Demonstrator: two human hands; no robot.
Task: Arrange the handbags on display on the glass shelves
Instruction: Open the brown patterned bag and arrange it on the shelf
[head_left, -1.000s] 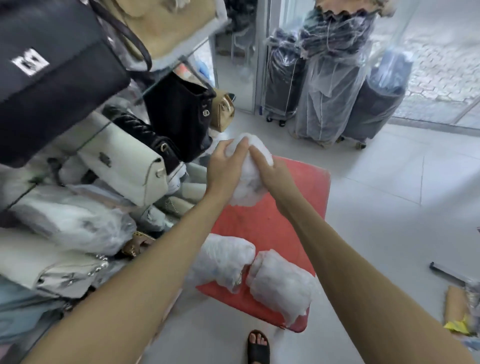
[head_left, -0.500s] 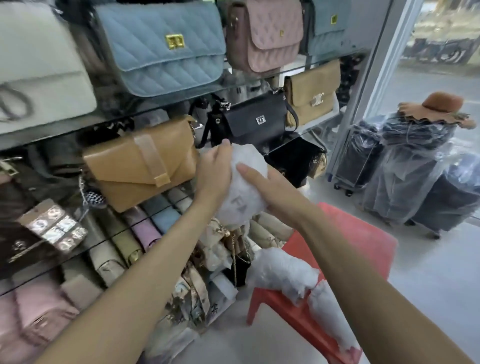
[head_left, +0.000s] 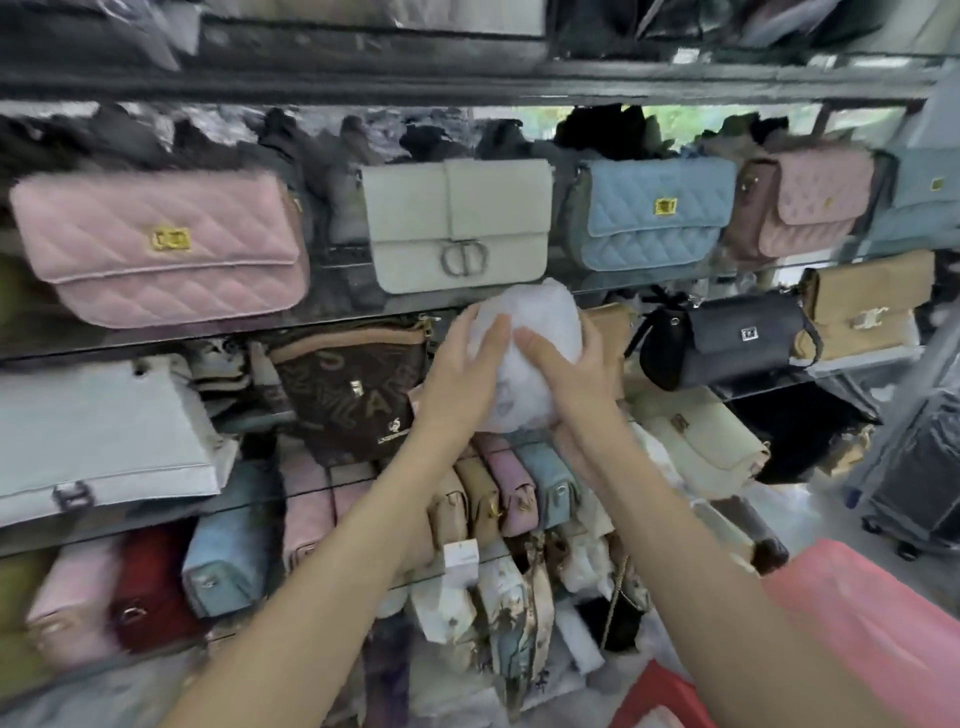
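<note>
A white wrapped bundle (head_left: 524, 332) is held between both hands at the centre of the frame, in front of the glass shelf (head_left: 363, 312) edge. The left hand (head_left: 457, 379) is closed around its left side, and the right hand (head_left: 566, 374) grips its right side. What is inside the wrapping cannot be told. Above it, on the shelf, a pink quilted bag (head_left: 161, 249) is seen at the upper left, a white bag (head_left: 457, 223) just above the bundle, and a blue quilted bag (head_left: 649, 213) to the right. A black bag (head_left: 727, 343) is placed at the right of the bundle, one level lower.
</note>
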